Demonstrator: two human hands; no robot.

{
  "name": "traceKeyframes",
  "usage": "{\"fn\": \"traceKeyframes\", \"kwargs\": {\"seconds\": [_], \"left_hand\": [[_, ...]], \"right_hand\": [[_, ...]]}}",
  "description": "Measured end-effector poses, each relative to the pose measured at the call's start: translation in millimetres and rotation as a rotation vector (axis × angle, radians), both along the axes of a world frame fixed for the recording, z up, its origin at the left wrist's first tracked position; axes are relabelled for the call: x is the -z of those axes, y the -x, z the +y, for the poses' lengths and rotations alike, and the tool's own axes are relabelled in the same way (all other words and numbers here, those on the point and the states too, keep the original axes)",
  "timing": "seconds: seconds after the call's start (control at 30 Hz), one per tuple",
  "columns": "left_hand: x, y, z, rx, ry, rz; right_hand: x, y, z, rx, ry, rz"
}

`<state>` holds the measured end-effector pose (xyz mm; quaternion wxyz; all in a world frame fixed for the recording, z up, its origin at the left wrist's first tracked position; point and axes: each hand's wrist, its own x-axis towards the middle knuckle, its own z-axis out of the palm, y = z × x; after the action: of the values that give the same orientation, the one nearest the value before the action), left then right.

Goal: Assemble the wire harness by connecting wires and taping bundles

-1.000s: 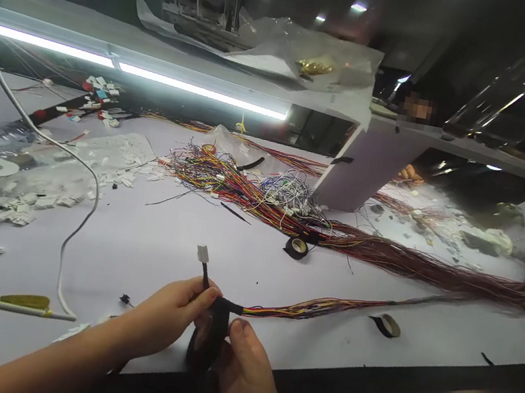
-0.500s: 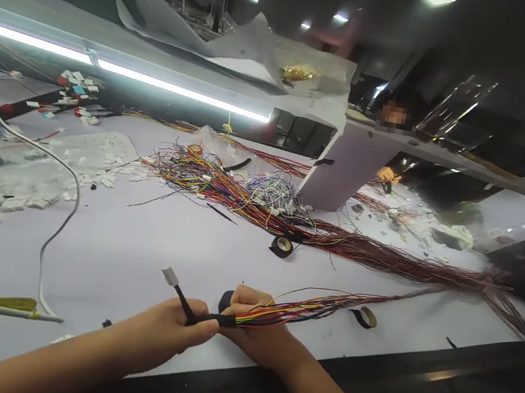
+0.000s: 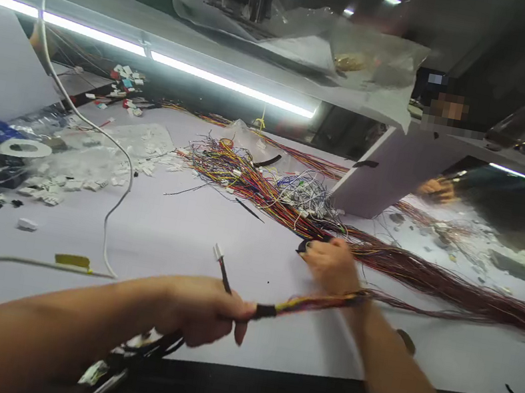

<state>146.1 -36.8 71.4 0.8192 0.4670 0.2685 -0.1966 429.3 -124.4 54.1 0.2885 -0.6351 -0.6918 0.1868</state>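
My left hand (image 3: pixel 206 312) is closed round a wire harness (image 3: pixel 304 304) near its black-taped section. A short dark branch with a white connector (image 3: pixel 217 252) sticks up from this hand. Below it, black-sleeved leads (image 3: pixel 159 346) with pale connectors hang over the table's front edge. Further forward, my right hand (image 3: pixel 334 267) has its fingers closed at a roll of black tape (image 3: pixel 303 246), partly hidden and blurred, beside the large wire bundle (image 3: pixel 393 263). The harness's coloured wires run rightward past my right wrist.
White connectors (image 3: pixel 47 189) and plastic bags lie at the left, near a white cable (image 3: pixel 129 186). Another tape roll (image 3: pixel 404 342) sits beside my right forearm. A divider panel (image 3: pixel 389 171) stands behind the bundle. Beyond it shows another person's hand (image 3: pixel 439 189).
My right hand has left the taped section and moved forward to the large bundle. My left hand still holds the harness, now with leads visible beneath it. The view has shifted.
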Motion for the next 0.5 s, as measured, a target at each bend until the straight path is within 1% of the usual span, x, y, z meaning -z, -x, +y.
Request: {"fn": "traceKeyframes", "kwargs": {"seconds": [0.03,0.07,0.13,0.17,0.23,0.33,0.4,0.47,0.5], "left_hand": [[-1.6,3.7,0.8,0.036,-0.007,-0.009],[-3.4,7.0,3.2,0.039,-0.04,-0.015],[-7.2,13.5,13.5,-0.006,-0.161,-0.028],[-9.0,17.8,21.1,-0.013,-0.236,-0.045],[-11.1,29.9,38.8,0.009,-0.423,-0.07],[-9.4,55.5,62.3,0.099,-0.7,0.009],[-6.5,70.7,70.6,0.136,-0.848,0.054],[-4.3,79.0,72.3,0.136,-0.96,0.056],[-3.7,80.4,71.5,0.121,-0.983,0.052]], "right_hand": [[1.2,-14.3,-4.2,0.014,-0.006,-0.076],[4.0,-24.8,-8.4,0.021,-0.013,-0.147],[15.2,-30.4,-14.9,-0.03,0.01,-0.271],[23.5,-25.6,-16.9,-0.058,0.023,-0.32],[43.3,-6.6,-18.7,-0.091,0.044,-0.392],[68.7,24.0,-21.2,-0.103,0.049,-0.531],[75.0,35.6,-27.1,-0.105,0.034,-0.602],[70.6,41.0,-37.0,-0.123,0.046,-0.588],[65.1,42.7,-42.5,-0.15,0.081,-0.551]]}}
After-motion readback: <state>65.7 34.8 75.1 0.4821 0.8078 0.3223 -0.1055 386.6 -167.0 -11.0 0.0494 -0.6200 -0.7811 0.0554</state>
